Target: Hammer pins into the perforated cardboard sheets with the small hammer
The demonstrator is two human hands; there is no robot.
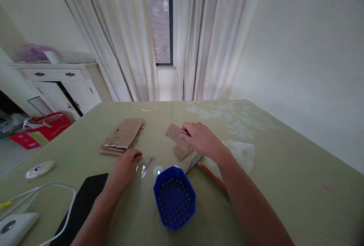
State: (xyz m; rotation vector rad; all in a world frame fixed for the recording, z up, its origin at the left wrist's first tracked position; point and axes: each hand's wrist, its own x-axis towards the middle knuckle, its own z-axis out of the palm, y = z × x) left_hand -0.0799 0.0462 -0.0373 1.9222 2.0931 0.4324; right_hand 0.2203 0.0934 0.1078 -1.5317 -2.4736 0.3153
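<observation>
My right hand (199,136) is closed on a small brown printed card (176,133). Beneath it, another brown piece of card (182,152) lies on the table. My left hand (127,164) rests by the near edge of a stack of flattened brown cardboard (125,134), its fingers curled together; whatever may be between them is hidden. Just right of those fingers lie small shiny metal tools (147,164), too small to name. A knife (212,176) with a wooden handle lies under my right forearm. In front, between my arms, stands a blue perforated plastic basket (174,198).
Crumpled white tissue (241,153) lies beyond my right forearm. On the left are a black flat object (85,196), a white oval device (40,169) and a white cable (72,196). The table's far edge faces curtains (119,41); a wall borders the right side.
</observation>
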